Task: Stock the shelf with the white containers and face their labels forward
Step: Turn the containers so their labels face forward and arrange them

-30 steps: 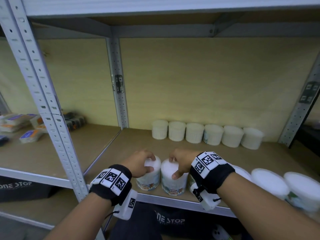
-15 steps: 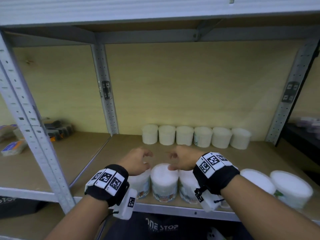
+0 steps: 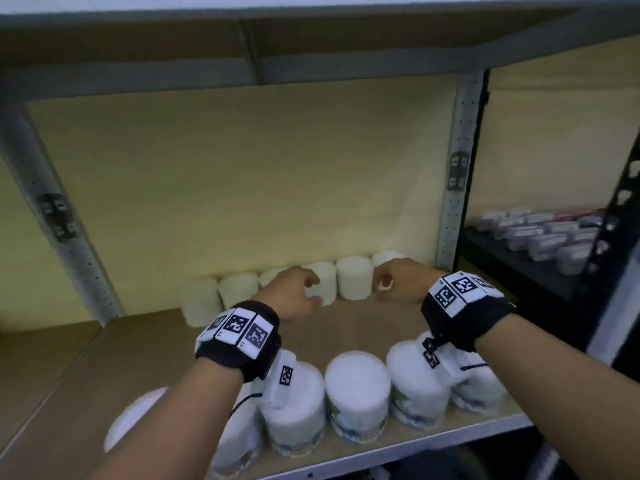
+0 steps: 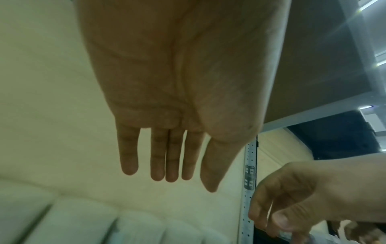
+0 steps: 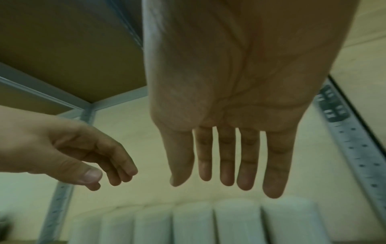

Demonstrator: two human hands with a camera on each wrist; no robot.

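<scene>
Several white containers stand in a back row [image 3: 353, 277] against the yellow wall, seen too from the right wrist as a back row [image 5: 236, 221]. A front row [image 3: 356, 389] with coloured labels stands along the wooden shelf's [image 3: 374, 323] front edge. My left hand [image 3: 298, 294] and right hand [image 3: 394, 280] reach over the front row toward the back row, both empty. The left hand's fingers [image 4: 163, 158] hang straight and relaxed. The right hand's fingers [image 5: 227, 156] do the same. Neither hand touches a container.
Grey metal uprights stand at the left [image 3: 52, 216] and right [image 3: 457, 174] of the bay, with an upper shelf [image 3: 242, 46] overhead. A black rack at the right holds purple-labelled packs [image 3: 540, 230]. Bare shelf board lies between the two rows.
Both hands let go of the front-row containers, lifted and moved back toward the rear row. The head view swung to the right.
</scene>
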